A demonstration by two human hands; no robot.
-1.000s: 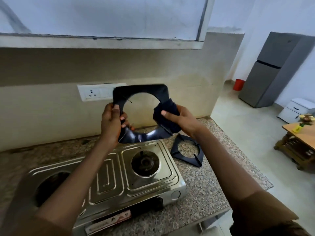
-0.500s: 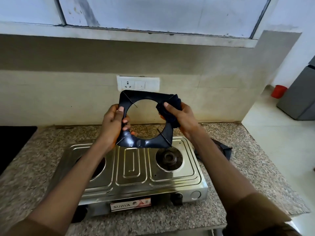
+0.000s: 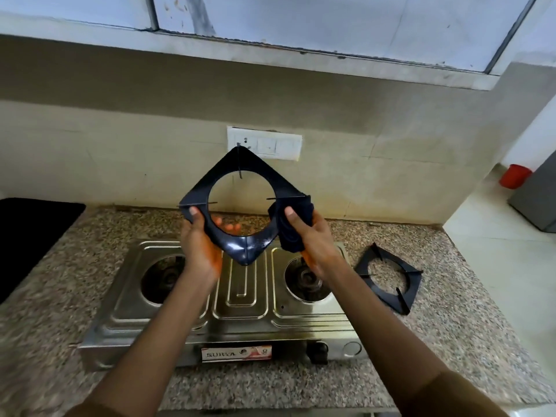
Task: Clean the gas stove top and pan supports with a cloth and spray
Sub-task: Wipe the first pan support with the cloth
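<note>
I hold a black square pan support (image 3: 258,176) in the air above the steel two-burner stove (image 3: 240,296), turned so one corner points up. My left hand (image 3: 200,239) grips its lower left edge. My right hand (image 3: 307,236) presses a dark blue cloth (image 3: 293,227) around its right corner. A second black pan support (image 3: 388,278) lies flat on the granite counter (image 3: 451,341) to the right of the stove. Both burners are bare. No spray bottle is in view.
A white switch plate (image 3: 264,144) sits on the wall behind the held support. A black surface (image 3: 30,236) lies at the counter's left end. To the right the counter ends; a red bin (image 3: 515,176) and a grey fridge (image 3: 538,206) stand on the floor.
The held pan support has turned from square-on to a diamond with a corner up. The view has swung left, so the second support on the counter shows in full again.
</note>
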